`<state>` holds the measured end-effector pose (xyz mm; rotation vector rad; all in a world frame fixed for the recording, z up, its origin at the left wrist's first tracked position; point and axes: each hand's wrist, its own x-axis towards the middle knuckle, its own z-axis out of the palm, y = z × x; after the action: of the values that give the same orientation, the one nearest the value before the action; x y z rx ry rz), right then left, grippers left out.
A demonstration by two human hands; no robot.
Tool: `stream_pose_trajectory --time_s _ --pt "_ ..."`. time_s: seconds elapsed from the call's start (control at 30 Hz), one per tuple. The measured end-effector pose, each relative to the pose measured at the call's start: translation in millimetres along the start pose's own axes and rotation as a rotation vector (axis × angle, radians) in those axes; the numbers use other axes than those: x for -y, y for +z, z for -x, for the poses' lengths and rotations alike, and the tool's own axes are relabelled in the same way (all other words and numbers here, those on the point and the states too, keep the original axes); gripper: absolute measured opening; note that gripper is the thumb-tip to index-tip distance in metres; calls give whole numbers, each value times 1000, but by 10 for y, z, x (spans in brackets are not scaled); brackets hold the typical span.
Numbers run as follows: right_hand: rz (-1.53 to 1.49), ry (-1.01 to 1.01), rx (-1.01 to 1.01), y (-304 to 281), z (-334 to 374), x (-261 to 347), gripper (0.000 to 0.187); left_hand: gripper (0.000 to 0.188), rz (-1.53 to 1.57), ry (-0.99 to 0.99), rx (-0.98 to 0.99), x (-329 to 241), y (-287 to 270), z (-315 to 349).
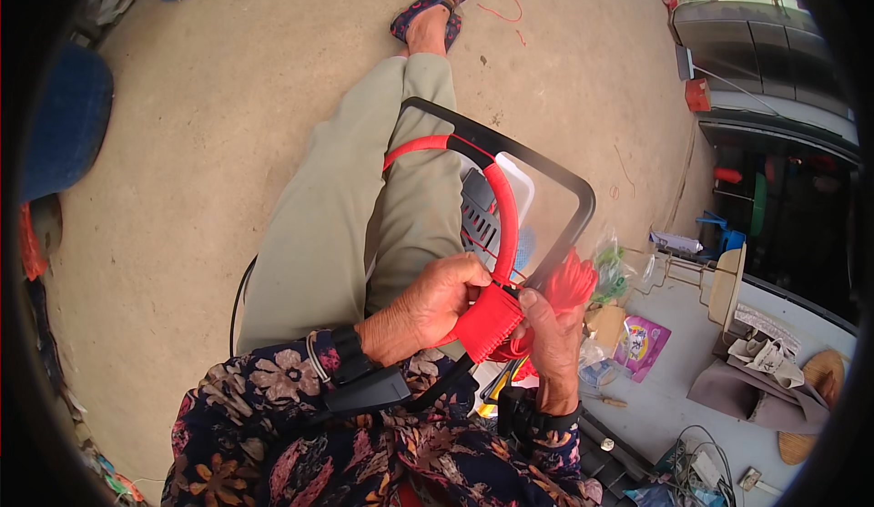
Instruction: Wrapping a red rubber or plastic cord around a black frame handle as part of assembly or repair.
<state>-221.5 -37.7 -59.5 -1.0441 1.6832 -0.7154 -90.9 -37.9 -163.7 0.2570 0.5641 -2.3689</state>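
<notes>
A curved hoop [506, 229], mostly wrapped in red with a bare black stretch, rests over my lap. A dark rounded frame [583, 205] is beside and behind it. At the hoop's near end is a wide red band [489, 320] with a ridged edge. My left hand [428, 302] is closed, with thumb and fingers pinching at the band's left side. On the other side, my right hand [551, 334] is closed on its upper right edge, thumb on top. Loops of red cord [574, 281] bunch behind my right hand, partly blurred. My right fingertips are partly hidden.
Below the hoop is a grey slotted plastic thing [478, 220]. To the right lie a purple packet [642, 348], folded grey cloth [765, 380] and tangled cables [706, 471]. A blue barrel [68, 120] stands left. Red string scraps [505, 6] lie near my feet.
</notes>
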Motion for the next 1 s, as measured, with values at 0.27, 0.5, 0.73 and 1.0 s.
stream_pose_trajectory --time_s 0.27,0.5,0.73,1.0 --pt "45 17 -27 11 2 7 19 9 -60 129 -8 58 -98 -33" --pt "36 29 -49 33 6 35 21 10 -74 160 -9 73 -94 -24" --pt "43 31 -40 14 -4 -2 22 10 -53 171 -8 80 -105 -2" --pt "-16 26 -94 55 20 9 24 12 52 130 30 94 -149 -25"
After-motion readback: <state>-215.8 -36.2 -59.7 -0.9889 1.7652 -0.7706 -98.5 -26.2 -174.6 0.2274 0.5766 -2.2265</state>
